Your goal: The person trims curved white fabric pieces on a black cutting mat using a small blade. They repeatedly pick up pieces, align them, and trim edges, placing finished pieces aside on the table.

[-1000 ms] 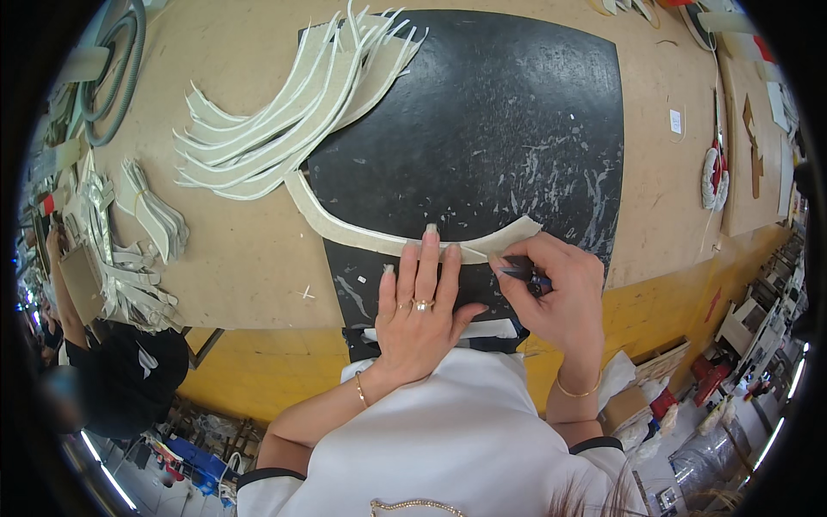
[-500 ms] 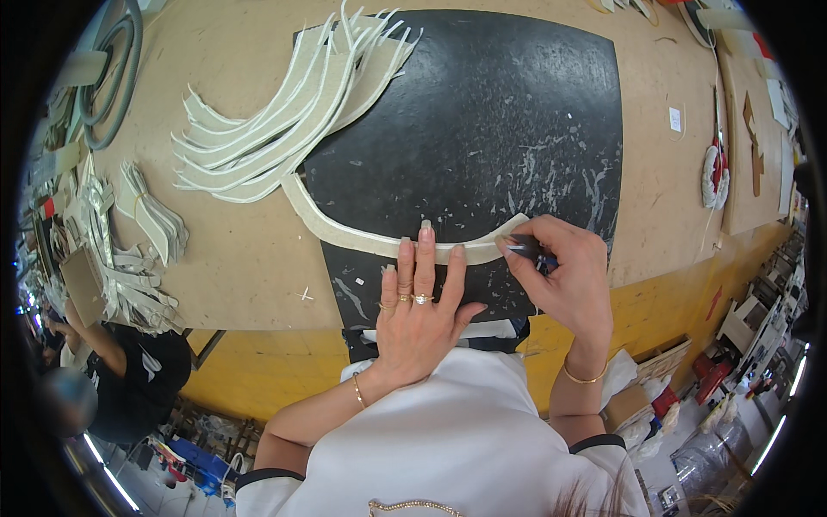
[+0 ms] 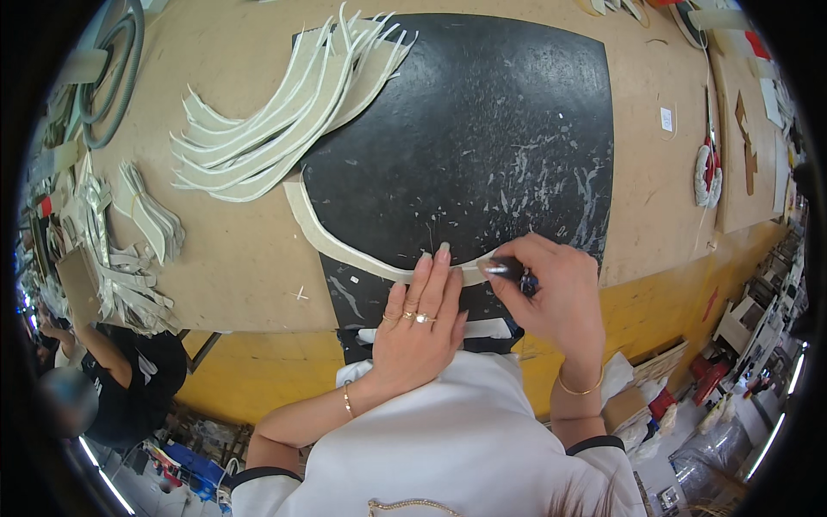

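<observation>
A long curved cream strip (image 3: 332,239) lies across the near edge of a black cutting mat (image 3: 482,129). My left hand (image 3: 418,327) lies flat on the strip's right part, fingers together, pressing it down. My right hand (image 3: 556,297) grips a dark knife-like tool (image 3: 508,270) with its tip at the strip's right end, close to my left fingertips.
A fanned pile of similar cream strips (image 3: 284,112) lies at the mat's far left. More cut pieces (image 3: 129,250) sit at the left table edge, where another person (image 3: 129,370) in black stands. Scissors with white and red handles (image 3: 708,168) lie at the right.
My right hand with the tool has moved leftward along the strip toward my left hand. The strip's right end looks shorter. My left hand stays pressed in place.
</observation>
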A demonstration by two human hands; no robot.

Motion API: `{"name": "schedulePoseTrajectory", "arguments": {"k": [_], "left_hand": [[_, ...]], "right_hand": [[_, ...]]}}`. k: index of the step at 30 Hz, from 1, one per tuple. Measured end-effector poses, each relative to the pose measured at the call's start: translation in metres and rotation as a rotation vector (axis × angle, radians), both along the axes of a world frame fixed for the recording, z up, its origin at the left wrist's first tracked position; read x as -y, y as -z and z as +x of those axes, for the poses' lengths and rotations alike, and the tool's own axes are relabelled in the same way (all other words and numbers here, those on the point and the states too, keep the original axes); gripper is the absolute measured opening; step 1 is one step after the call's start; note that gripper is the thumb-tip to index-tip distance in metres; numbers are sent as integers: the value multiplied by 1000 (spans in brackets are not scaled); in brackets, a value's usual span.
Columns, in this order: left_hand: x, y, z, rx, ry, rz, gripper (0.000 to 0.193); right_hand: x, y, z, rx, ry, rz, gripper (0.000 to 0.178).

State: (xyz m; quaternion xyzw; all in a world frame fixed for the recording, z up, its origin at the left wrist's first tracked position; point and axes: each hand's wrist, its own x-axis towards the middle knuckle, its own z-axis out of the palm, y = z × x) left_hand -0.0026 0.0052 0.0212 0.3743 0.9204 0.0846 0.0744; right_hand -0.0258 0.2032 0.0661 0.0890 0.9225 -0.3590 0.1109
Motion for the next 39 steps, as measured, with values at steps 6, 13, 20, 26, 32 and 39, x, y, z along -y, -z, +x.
{"name": "schedulePoseTrajectory", "arguments": {"k": [6,13,20,26,32,39], "left_hand": [[4,13,8,140,-20,160,61],[-1,11,8,16,-10,65,57],[-9,9,11,-2,-72,72,57],[-18,12,14,-167,-63,-33,57],[-18,13,16,-193,-58,-91,64],[-14,12,18,25,-82,6,73]], "right_hand": [[-8,3,2,24,-36,-79,11],[-10,7,3,-13,-42,-143,12],[-12,13,0,-3,-34,-82,12],[-10,15,2,-19,-25,-32,12],[-8,13,4,-25,-15,-22,11],[-4,-5,14,-69,-149,12,18]]}}
